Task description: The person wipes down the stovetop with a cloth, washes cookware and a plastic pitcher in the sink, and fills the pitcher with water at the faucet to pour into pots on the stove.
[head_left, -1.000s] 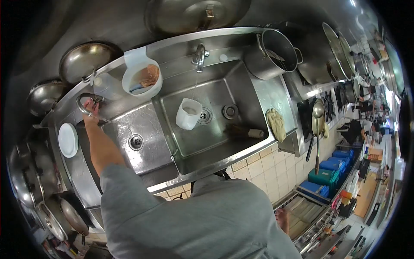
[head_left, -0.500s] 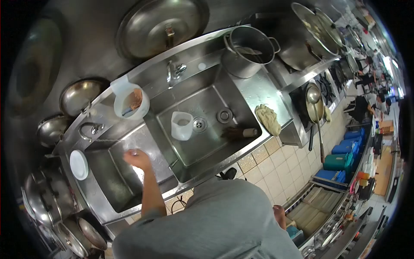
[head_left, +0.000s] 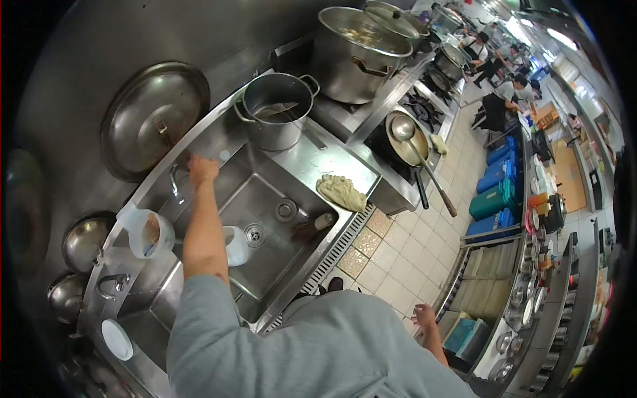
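My left hand (head_left: 203,170) is up at the back edge of the deep stainless-steel sink basin (head_left: 262,205), right beside the curved chrome faucet (head_left: 176,184) — fingers bent, the underside hidden, so I cannot tell how far it's closed or whether it grips anything. That faucet's spout curves out toward the basin. Below, partly behind my forearm (head_left: 206,229), sits the translucent white plastic jug (head_left: 236,245), just beside the round metal drain (head_left: 254,234). And my right hand (head_left: 423,316) — out by my side, fingers loosely spread, nothing in its grasp. Farther along in the basin there's a round metal stopper (head_left: 286,210) and a brush with a pale cylindrical handle (head_left: 324,221). On the bare steel counter (head_left: 312,162) alongside, a crumpled pale-yellow cloth (head_left: 342,192) and a two-handled grey metal pot (head_left: 282,136). Over to my left, a translucent white tub (head_left: 138,235) with something brownish inside, near a second chrome faucet (head_left: 118,282).
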A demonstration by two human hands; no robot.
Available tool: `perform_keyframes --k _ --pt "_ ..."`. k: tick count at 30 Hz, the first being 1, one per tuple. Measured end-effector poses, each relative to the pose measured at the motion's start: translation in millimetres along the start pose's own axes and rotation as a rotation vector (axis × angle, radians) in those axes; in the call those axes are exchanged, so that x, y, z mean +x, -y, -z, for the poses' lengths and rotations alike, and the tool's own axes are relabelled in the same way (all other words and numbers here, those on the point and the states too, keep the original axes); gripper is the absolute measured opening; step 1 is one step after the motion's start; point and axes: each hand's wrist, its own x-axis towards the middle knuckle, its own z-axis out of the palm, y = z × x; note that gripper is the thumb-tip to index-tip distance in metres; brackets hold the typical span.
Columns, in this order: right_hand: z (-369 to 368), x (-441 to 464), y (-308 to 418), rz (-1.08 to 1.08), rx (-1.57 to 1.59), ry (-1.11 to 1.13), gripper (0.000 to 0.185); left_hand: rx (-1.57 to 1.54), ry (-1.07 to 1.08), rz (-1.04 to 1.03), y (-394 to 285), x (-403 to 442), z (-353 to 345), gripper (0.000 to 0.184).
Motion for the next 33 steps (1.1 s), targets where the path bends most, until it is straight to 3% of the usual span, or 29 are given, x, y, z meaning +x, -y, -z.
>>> perform_keyframes --k 2,6,8,10,11,12,13,14,16,17,19,21,23,27,29,31,33 --pt "1.0 -12.3 -30.1 -0.07 0.031 0.003 0.032 0.201 0.273 0.146 2.0 12.5 -6.1 0.078" --pt "-0.6 -44.3 -77.6 -0.12 -0.085 0.157 0.03 0.141 0.046 0.146 5.3 -36.5 -16.1 0.074" --pt "-4.3 -51.7 -90.9 -0.088 -0.17 0.187 0.03 0.426 -0.021 -0.253 34.4 -57.3 -37.4 0.067" --pt "-7.3 -46.6 -106.8 -0.05 -0.228 0.204 0.03 0.312 0.409 -0.142 47.5 -85.4 -51.9 0.061" --pt "-9.2 -40.9 -107.5 -0.034 -0.247 0.213 0.03 0.096 0.272 -0.327 72.8 -116.4 -68.4 0.053" --pt "-8.9 -35.7 -105.5 -0.018 -0.262 0.218 0.03 0.077 0.251 -0.23 61.2 -159.9 -57.0 0.042" --pt "-10.8 -29.6 -101.0 -0.006 -0.268 0.227 0.03 -0.017 0.184 -0.29 82.1 -193.3 -76.4 0.037" --pt "-9.9 -22.8 -94.2 0.005 -0.27 0.231 0.03 -0.131 0.376 -0.148 84.9 -227.8 -72.0 0.04" --pt "-9.3 -7.9 -77.5 0.017 -0.248 0.227 0.03 -0.289 0.547 0.08 137.8 -277.5 -109.9 0.039" --pt "-8.6 0.0 -69.1 0.016 -0.224 0.222 0.03 -0.29 0.54 0.094 159.0 -290.0 -117.0 0.039" --pt "-6.0 14.8 -50.2 0.019 -0.154 0.204 0.03 -0.648 0.185 0.832 165.0 -305.6 -104.2 0.051" --pt "-6.6 29.0 -33.2 0.038 -0.067 0.181 0.03 -0.49 -0.188 0.694 227.1 -281.0 -141.5 0.063" --pt "-6.9 39.3 -21.4 0.068 -0.001 0.158 0.03 -0.232 -0.192 0.538 193.8 -256.0 -91.0 0.073" --pt "-10.6 18.6 24.0 0.066 0.005 0.041 0.029 -0.303 -0.033 0.468 229.3 -204.8 -99.5 0.069" --pt "-13.5 6.0 32.4 0.068 -0.017 0.033 0.029 -0.09 0.1 0.501 208.0 -199.3 -77.7 0.064" --pt "-17.5 -5.9 29.3 0.05 -0.009 0.008 0.029 0.097 0.141 0.449 246.5 -189.5 -112.4 0.065" --pt "-17.0 -19.2 6.6 0.047 0.032 0.042 0.03 -0.127 0.1 0.414 273.6 -194.4 -136.9 0.067"
